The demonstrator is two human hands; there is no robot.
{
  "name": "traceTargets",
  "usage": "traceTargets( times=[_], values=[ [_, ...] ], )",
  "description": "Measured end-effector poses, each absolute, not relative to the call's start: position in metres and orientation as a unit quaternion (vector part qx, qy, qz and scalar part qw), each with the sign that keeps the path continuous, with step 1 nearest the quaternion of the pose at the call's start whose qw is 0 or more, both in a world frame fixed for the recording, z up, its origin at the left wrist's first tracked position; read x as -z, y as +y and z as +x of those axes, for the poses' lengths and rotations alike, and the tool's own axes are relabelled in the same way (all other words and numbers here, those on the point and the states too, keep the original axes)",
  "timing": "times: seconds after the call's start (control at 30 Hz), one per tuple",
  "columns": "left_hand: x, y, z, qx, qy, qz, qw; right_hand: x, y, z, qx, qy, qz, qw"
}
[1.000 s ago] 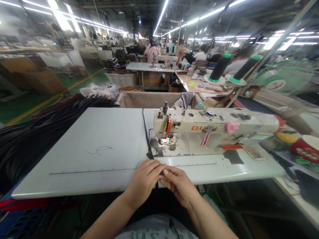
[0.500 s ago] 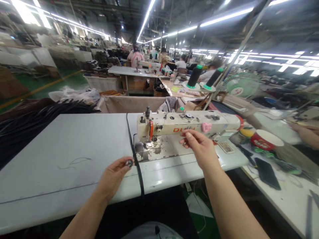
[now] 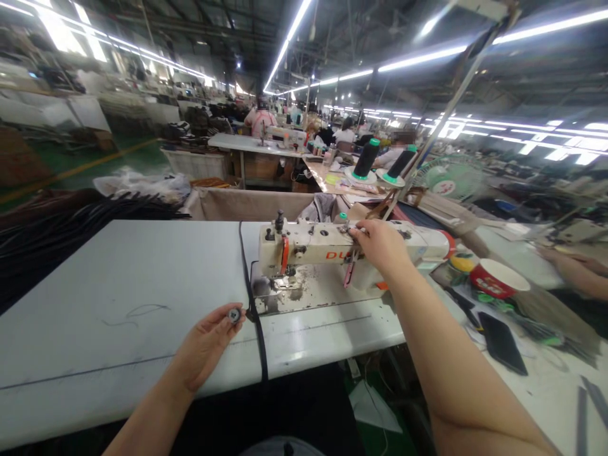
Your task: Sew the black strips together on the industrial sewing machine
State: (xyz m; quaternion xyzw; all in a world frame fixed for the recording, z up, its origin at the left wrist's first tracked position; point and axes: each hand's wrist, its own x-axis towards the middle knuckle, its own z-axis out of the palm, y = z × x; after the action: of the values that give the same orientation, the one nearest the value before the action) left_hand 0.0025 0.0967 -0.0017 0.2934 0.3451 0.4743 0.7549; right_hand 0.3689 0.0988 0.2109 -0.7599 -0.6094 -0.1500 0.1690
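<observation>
My left hand [image 3: 211, 339] pinches a small round metal bobbin case [image 3: 234, 315], its face turned up, beside a black strap [image 3: 256, 316] that lies across the table. On top of the cream sewing machine [image 3: 313, 242], my right hand [image 3: 380, 240] has its fingertips closed at the bobbin winder, where the bobbin sat; the fingers largely cover it. Below that hand a slim pink tool [image 3: 349, 272] hangs in front of the machine arm; whether the hand grips it is hidden. The needle area and metal bed plate [image 3: 294, 291] stand just right of the strap.
Two black thread cones [image 3: 367, 161] rise behind the machine. To the right are a red and white bowl [image 3: 498, 278], a dark phone [image 3: 502, 342] and a green fan [image 3: 449, 180]. Black strips [image 3: 47, 247] heap at the left. Another person's arm [image 3: 579, 272] shows at far right.
My right hand has moved up and away from in front of the machine arm to its top. My left hand has shifted slightly left, turning the bobbin case's face toward me.
</observation>
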Motion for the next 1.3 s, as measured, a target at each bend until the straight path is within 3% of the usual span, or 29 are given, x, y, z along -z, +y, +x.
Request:
traceTargets(
  times=[0.27,0.43,0.57,0.63,0.8,0.93,1.0,1.1,1.2,1.3],
  values=[
    [0.0,0.097,0.004,-0.468,0.334,0.288,0.766,-0.188,0.107,0.369,0.195,-0.601,-0.733,0.251],
    [-0.002,0.096,0.003,-0.472,0.33,0.277,0.769,-0.23,0.109,0.38,0.306,-0.567,-0.67,0.368],
    [-0.001,0.095,0.001,-0.475,0.334,0.278,0.765,-0.278,0.094,0.37,0.312,-0.69,-0.592,0.275],
    [0.0,0.095,0.0,-0.476,0.338,0.278,0.763,-0.284,0.08,0.355,0.29,-0.735,-0.54,0.29],
    [-0.002,0.094,-0.002,-0.478,0.336,0.292,0.757,-0.241,0.037,0.311,0.031,-0.79,-0.456,0.409],
    [-0.011,0.094,0.003,-0.466,0.335,0.331,0.749,-0.191,0.007,0.283,0.025,-0.761,-0.503,0.41],
    [-0.015,0.092,0.008,-0.464,0.335,0.349,0.743,-0.169,-0.001,0.269,-0.037,-0.76,-0.51,0.401],
    [-0.023,0.085,0.018,-0.472,0.323,0.349,0.742,-0.14,-0.005,0.248,-0.269,-0.706,-0.516,0.404],
    [-0.031,0.075,0.027,-0.472,0.299,0.363,0.746,-0.116,-0.005,0.228,-0.506,-0.514,-0.522,0.455],
    [-0.036,0.067,0.031,-0.46,0.276,0.404,0.741,-0.099,-0.006,0.212,-0.664,-0.317,-0.455,0.501]
  ],
)
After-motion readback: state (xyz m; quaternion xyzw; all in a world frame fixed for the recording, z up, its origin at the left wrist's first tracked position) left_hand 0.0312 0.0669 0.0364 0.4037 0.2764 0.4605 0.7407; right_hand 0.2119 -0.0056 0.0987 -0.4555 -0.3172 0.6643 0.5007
